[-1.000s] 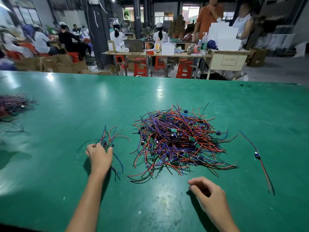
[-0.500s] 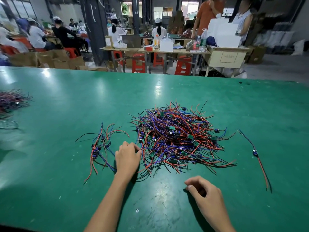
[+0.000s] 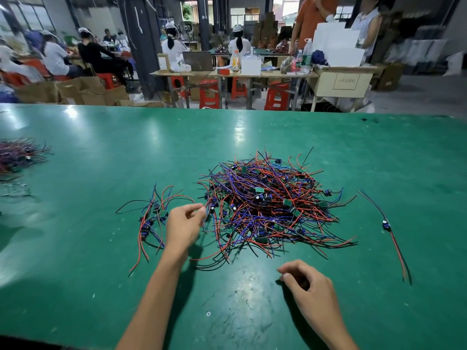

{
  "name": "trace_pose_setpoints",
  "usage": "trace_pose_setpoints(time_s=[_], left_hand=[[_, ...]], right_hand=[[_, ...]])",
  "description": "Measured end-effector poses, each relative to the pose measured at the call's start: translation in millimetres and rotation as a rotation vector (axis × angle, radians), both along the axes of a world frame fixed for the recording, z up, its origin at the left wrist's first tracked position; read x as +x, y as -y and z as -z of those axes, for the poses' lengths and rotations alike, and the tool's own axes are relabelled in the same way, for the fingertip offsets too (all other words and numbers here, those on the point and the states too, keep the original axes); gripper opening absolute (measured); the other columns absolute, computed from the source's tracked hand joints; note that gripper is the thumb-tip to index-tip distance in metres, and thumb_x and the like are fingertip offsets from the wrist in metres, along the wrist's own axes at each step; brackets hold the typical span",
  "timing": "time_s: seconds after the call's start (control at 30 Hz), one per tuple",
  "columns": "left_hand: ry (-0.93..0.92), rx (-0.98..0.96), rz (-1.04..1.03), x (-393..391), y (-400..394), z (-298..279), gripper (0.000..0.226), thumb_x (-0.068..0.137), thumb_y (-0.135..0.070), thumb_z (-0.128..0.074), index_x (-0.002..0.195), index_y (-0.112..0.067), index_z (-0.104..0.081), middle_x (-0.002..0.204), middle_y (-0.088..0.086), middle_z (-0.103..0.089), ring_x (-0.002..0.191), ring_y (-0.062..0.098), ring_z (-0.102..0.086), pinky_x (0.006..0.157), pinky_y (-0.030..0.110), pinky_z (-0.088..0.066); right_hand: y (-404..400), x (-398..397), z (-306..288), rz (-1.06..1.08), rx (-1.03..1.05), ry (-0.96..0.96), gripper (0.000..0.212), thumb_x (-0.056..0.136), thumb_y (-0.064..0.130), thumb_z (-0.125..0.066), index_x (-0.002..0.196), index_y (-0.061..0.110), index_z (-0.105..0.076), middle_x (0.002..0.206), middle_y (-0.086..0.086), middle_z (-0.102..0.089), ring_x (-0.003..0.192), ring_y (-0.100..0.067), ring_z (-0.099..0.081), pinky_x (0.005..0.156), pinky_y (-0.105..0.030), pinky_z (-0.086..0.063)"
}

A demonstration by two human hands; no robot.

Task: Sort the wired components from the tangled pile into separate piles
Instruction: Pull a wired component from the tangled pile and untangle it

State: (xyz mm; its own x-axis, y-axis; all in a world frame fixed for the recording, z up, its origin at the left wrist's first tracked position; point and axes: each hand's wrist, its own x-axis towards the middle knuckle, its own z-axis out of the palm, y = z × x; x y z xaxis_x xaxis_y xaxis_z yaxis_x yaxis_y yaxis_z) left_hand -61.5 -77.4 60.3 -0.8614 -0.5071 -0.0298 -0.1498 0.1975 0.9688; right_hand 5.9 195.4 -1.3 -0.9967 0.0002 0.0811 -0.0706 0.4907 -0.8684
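My left hand (image 3: 185, 224) is reaching between two heaps on the green table (image 3: 101, 152), its thumb and fingertips pinching at a wire on the near left edge of the tangled pile (image 3: 267, 203) just to its right. The small sorted pile (image 3: 154, 218) is lying just to its left. My right hand (image 3: 307, 284) is resting loosely curled and holding nothing, nearer me than the tangle; a single wired component (image 3: 386, 224) is lying well off to its right.

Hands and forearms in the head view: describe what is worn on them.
Nothing is worn. The left hand and right hand are bare, without gloves, rings or watch. Both forearms are bare down to the frame edge, no sleeves showing.
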Motion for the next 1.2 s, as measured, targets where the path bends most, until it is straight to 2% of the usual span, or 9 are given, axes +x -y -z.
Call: trace_pose_setpoints(time_s=[0.13, 0.3, 0.4, 0.47, 0.73, 0.87, 0.97, 1.1, 1.2], left_hand=[[-0.182, 0.243, 0.148, 14, -17, -23, 0.015, 0.095, -0.007, -0.067, 0.107, -0.009, -0.075, 0.069, -0.006, -0.070, 0.056, 0.001, -0.061, 0.061, 0.012, -0.052], [-0.283, 0.002, 0.325, 32, -54, -30, 0.023, 0.093, -0.006, -0.070, 0.095, -0.027, -0.078, 0.076, -0.005, -0.071, 0.056, 0.003, -0.064, 0.058, 0.013, -0.050], [-0.359, -0.347, 0.382, 37, -65, -19, 0.023, 0.087, -0.003, -0.076, 0.095, -0.024, -0.081, 0.088, -0.001, -0.071, 0.071, 0.003, -0.066, 0.068, 0.013, -0.048], [-0.395, -0.442, 0.385, 39, -66, -11, 0.023, 0.082, -0.001, -0.079, 0.096, -0.019, -0.082, 0.088, -0.002, -0.071, 0.080, 0.006, -0.067, 0.075, 0.017, -0.050], [-0.356, -0.380, 0.385, 37, -67, -4, 0.020, 0.081, -0.004, -0.081, 0.095, -0.019, -0.082, 0.087, -0.007, -0.072, 0.078, 0.004, -0.067, 0.076, 0.011, -0.048], [-0.260, -0.250, 0.413, 36, -75, 2, 0.018, 0.084, -0.007, -0.080, 0.092, -0.023, -0.081, 0.084, -0.013, -0.076, 0.071, -0.002, -0.066, 0.070, 0.010, -0.047], [-0.206, -0.122, 0.464, 37, -82, 8, 0.021, 0.082, -0.006, -0.081, 0.087, -0.026, -0.079, 0.075, -0.007, -0.076, 0.063, 0.003, -0.064, 0.066, 0.018, -0.051], [-0.171, 0.025, 0.440, 36, -86, 15, 0.022, 0.080, -0.001, -0.081, 0.086, -0.022, -0.078, 0.069, -0.003, -0.075, 0.059, 0.008, -0.064, 0.058, 0.025, -0.057], [-0.217, 0.122, 0.335, 34, -76, 17, 0.020, 0.082, 0.000, -0.079, 0.088, -0.018, -0.080, 0.071, 0.001, -0.075, 0.060, 0.008, -0.064, 0.056, 0.023, -0.057]], right_hand=[[19, -6, -20, -0.086, -0.224, 0.073, 0.022, 0.096, 0.012, -0.066, 0.095, 0.032, -0.077, 0.082, 0.008, -0.077, 0.072, -0.001, -0.069, 0.065, -0.018, -0.050], [50, -38, -66, -0.142, -0.663, 0.195, 0.026, 0.104, 0.035, -0.050, 0.118, 0.023, -0.068, 0.100, -0.001, -0.079, 0.073, -0.009, -0.067, 0.061, -0.019, -0.050], [57, -54, -83, -0.064, -0.777, 0.147, 0.024, 0.104, 0.035, -0.053, 0.111, 0.017, -0.069, 0.099, -0.003, -0.079, 0.065, -0.008, -0.066, 0.058, -0.019, -0.051], [54, -59, -83, -0.031, -0.783, 0.084, 0.019, 0.104, 0.029, -0.056, 0.108, 0.017, -0.070, 0.094, -0.005, -0.079, 0.059, -0.007, -0.063, 0.053, -0.017, -0.049], [39, -58, -68, -0.140, -0.710, 0.112, 0.028, 0.106, 0.035, -0.047, 0.124, 0.021, -0.064, 0.107, 0.000, -0.078, 0.067, -0.007, -0.067, 0.061, -0.018, -0.049], [34, -58, -66, -0.165, -0.802, 0.102, 0.025, 0.107, 0.032, -0.042, 0.122, 0.015, -0.052, 0.115, -0.001, -0.077, 0.071, -0.009, -0.068, 0.059, -0.017, -0.050], [29, -56, -65, -0.178, -0.886, 0.122, 0.019, 0.108, 0.032, -0.040, 0.111, 0.014, -0.048, 0.121, -0.003, -0.075, 0.073, -0.009, -0.063, 0.064, -0.019, -0.048], [22, -59, -58, -0.110, -0.722, 0.075, 0.021, 0.108, 0.027, -0.043, 0.117, 0.016, -0.059, 0.115, -0.001, -0.077, 0.077, -0.009, -0.063, 0.068, -0.024, -0.047], [14, -60, -48, -0.036, -0.598, 0.022, 0.021, 0.106, 0.030, -0.049, 0.121, 0.024, -0.061, 0.108, 0.009, -0.078, 0.078, -0.005, -0.068, 0.068, -0.018, -0.050]])
